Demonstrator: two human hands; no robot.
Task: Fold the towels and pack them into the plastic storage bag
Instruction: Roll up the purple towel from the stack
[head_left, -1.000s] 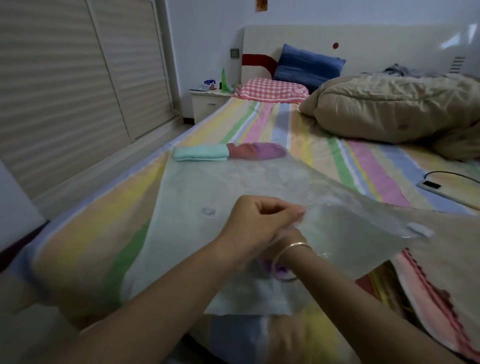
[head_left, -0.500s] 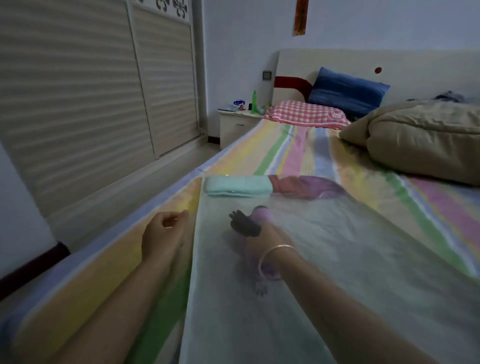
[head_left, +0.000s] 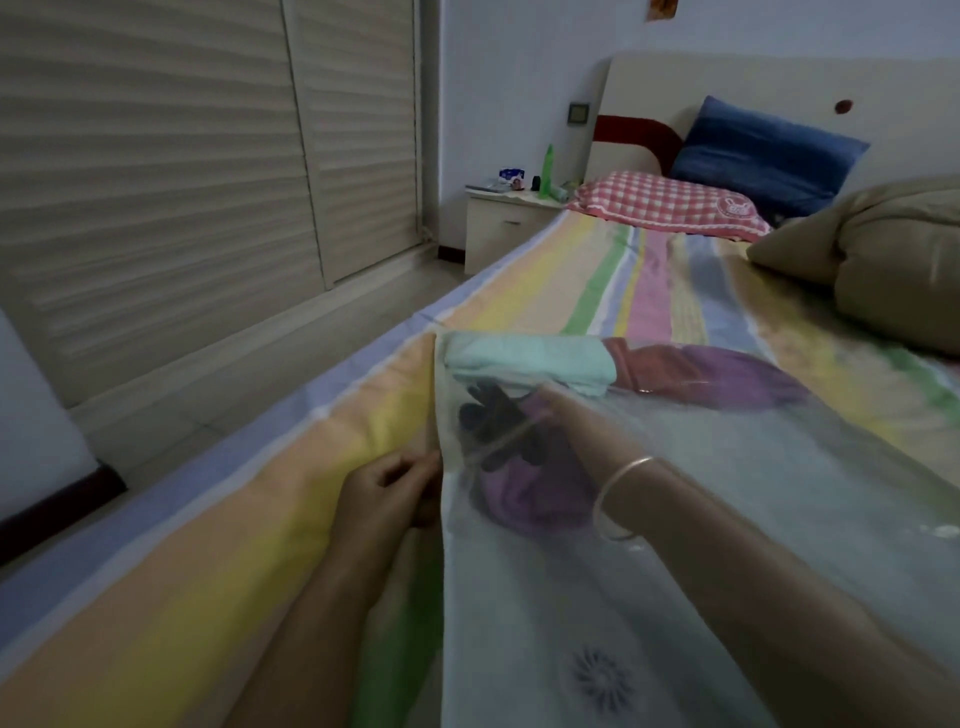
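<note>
A large translucent plastic storage bag (head_left: 753, 519) lies flat on the striped bed. My right hand (head_left: 582, 436) is inside it, seen through the plastic, and holds a purple towel (head_left: 535, 499) with a dark patch near the bag's far left corner. My left hand (head_left: 389, 488) pinches the bag's left edge from outside. A folded mint towel (head_left: 530, 358) and a red and purple towel (head_left: 717, 379) lie side by side at the bag's far end. Whether these two are inside the bag I cannot tell.
The bed's left edge (head_left: 291, 436) runs close beside my left hand, with floor and sliding wardrobe doors beyond. A beige duvet (head_left: 883, 260) is heaped at the right. Pillows (head_left: 670, 202) and a nightstand (head_left: 504, 223) are at the head end. A round valve (head_left: 597, 675) sits on the bag near me.
My right hand has pushed the purple towel further into the bag, up to the mint towel. My left hand has moved right and taken hold of the bag's edge.
</note>
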